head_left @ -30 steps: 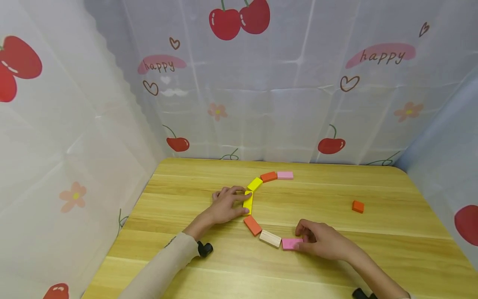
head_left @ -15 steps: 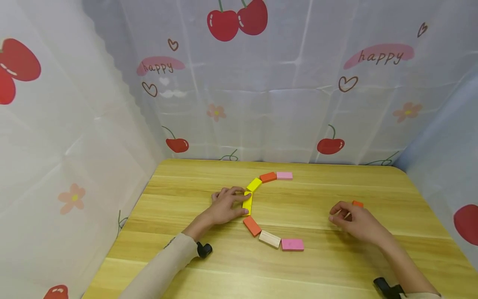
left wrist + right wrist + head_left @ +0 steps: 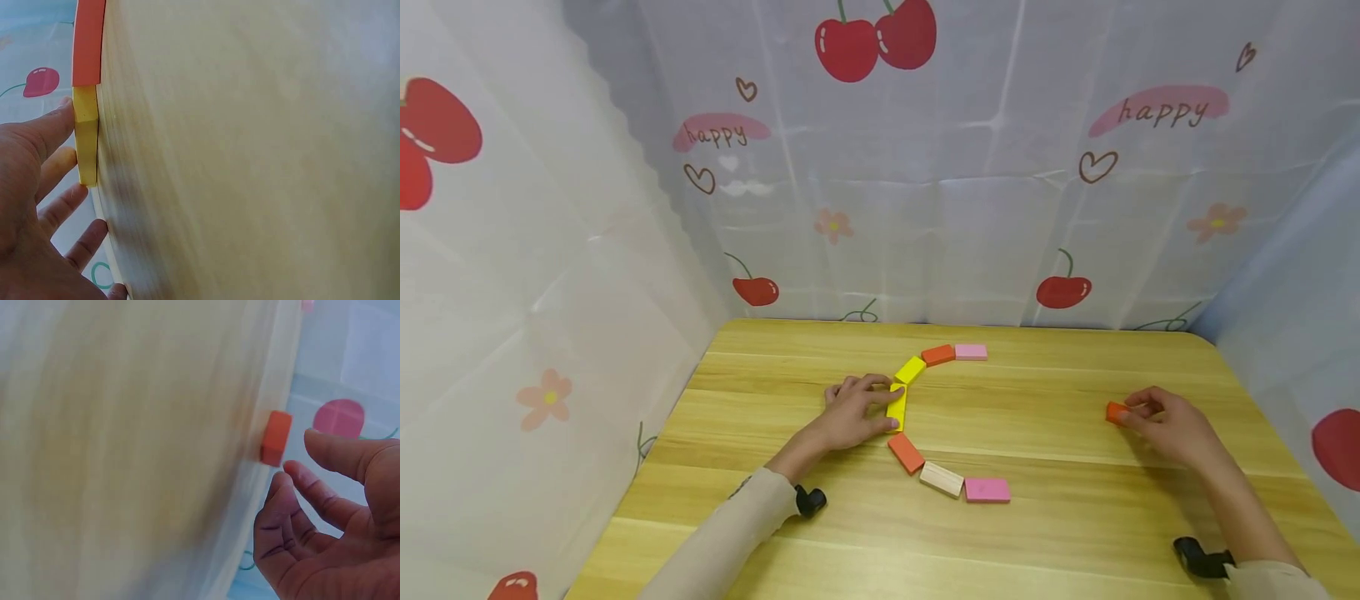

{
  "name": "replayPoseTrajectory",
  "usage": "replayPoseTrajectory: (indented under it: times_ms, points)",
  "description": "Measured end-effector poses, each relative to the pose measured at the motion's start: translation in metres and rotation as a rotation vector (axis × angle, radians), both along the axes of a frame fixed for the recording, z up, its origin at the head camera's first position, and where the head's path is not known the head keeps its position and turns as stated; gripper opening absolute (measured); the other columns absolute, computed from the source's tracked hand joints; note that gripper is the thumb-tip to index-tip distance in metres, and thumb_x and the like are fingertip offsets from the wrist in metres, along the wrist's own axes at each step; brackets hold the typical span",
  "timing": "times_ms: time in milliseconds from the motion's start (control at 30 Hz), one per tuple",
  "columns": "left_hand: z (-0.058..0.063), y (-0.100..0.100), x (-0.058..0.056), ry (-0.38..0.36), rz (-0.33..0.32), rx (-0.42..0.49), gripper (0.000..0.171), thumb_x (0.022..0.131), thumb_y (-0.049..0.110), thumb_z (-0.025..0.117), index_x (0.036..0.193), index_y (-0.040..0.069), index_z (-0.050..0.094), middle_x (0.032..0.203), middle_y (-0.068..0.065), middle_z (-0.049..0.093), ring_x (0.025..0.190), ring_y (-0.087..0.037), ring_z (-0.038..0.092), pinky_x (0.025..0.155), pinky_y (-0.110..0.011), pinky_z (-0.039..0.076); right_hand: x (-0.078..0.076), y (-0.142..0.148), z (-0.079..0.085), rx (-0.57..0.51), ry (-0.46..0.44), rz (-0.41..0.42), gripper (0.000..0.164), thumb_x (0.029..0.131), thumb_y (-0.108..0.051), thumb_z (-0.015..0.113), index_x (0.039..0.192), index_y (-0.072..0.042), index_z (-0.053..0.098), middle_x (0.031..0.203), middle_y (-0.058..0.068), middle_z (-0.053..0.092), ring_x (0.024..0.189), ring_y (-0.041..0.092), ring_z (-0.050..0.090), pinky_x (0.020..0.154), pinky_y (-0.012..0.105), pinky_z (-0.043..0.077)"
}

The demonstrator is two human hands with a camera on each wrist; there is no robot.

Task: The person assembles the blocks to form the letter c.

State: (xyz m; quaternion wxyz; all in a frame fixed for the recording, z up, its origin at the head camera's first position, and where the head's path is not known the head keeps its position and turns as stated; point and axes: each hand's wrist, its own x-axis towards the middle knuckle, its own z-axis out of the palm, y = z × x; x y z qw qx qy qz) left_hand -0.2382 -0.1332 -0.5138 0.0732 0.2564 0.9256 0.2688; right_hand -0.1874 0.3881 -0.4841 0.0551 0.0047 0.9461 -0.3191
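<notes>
My left hand [image 3: 856,411] rests its thumb and index fingertips on a yellow block [image 3: 897,410], its fingers loosely spread in the left wrist view. Beyond this block lies a second yellow block [image 3: 911,370]. On the near side is an orange-red block [image 3: 906,453], also seen in the left wrist view. At the right, my right hand [image 3: 1172,425] is at a small orange block [image 3: 1116,413] lying on the table. In the right wrist view the thumb and fingers stand apart beside this orange block [image 3: 275,438], with a gap visible between them.
The blocks form a curved row on the wooden table [image 3: 1030,400]. A red block [image 3: 938,356] and a pink block [image 3: 972,352] end it at the back; a plain wood block [image 3: 942,480] and another pink block [image 3: 987,490] end it in front. Patterned curtains surround the table.
My right hand has let go of the near pink block and moved right and away to the small orange block. The left hand stays on the yellow block.
</notes>
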Motion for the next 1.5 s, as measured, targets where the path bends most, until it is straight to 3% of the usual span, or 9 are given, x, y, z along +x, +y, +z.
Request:
replayPoseTrajectory:
  times_ms: [100,333,500,867,1233,1500]
  points:
    - [-0.001,0.0,-0.001,0.003,-0.001,0.0,0.06,0.103,0.048,0.071,0.158,0.031,0.056,0.167,0.003,0.046,0.142,-0.032,0.041,0.11,-0.064,0.018,-0.002,0.004,-0.003,-0.008,-0.025,0.005,0.043,0.11,-0.028,0.062,0.131,0.01,0.059,0.113,0.026,0.067,0.081,0.015,0.062,0.066,0.027,0.054]
    - [0.0,-0.001,0.0,0.008,0.0,0.001,0.06,0.103,0.048,0.072,0.158,0.031,0.056,0.168,0.003,0.046,0.141,-0.032,0.042,0.11,-0.064,0.018,-0.006,0.009,-0.005,0.049,-0.029,0.02,0.041,0.111,-0.03,0.059,0.131,0.006,0.063,0.118,0.029,0.069,0.099,0.034,0.066,0.076,0.034,0.047]
    - [-0.002,0.0,-0.001,0.018,0.002,-0.009,0.061,0.102,0.049,0.072,0.159,0.032,0.055,0.167,0.004,0.046,0.141,-0.031,0.041,0.11,-0.063,0.018,-0.009,0.008,-0.005,0.04,-0.043,0.026,0.041,0.111,-0.029,0.059,0.13,0.006,0.064,0.119,0.032,0.069,0.104,0.041,0.066,0.076,0.034,0.048]
    - [0.003,0.001,0.002,0.004,0.004,-0.002,0.062,0.103,0.046,0.072,0.159,0.028,0.055,0.168,0.001,0.046,0.141,-0.034,0.041,0.111,-0.065,0.017,-0.009,0.004,-0.007,0.013,-0.012,0.043,0.035,0.109,-0.024,0.063,0.131,0.003,0.069,0.116,0.028,0.072,0.095,0.023,0.064,0.071,0.03,0.049]
    - [0.0,0.002,0.0,0.016,0.001,-0.002,0.062,0.103,0.046,0.072,0.159,0.028,0.055,0.167,0.001,0.046,0.139,-0.032,0.042,0.11,-0.065,0.017,-0.006,-0.002,-0.009,0.017,0.031,0.091,0.029,0.109,-0.015,0.063,0.13,0.0,0.075,0.126,0.03,0.071,0.098,0.019,0.061,0.07,0.025,0.044]
    - [0.001,0.001,0.0,0.013,-0.001,0.001,0.061,0.103,0.046,0.072,0.159,0.029,0.055,0.168,0.002,0.046,0.139,-0.033,0.042,0.11,-0.065,0.018,-0.002,-0.01,-0.009,-0.008,0.027,0.129,0.028,0.109,-0.014,0.062,0.13,-0.002,0.075,0.127,0.028,0.071,0.089,0.005,0.055,0.064,0.026,0.044]
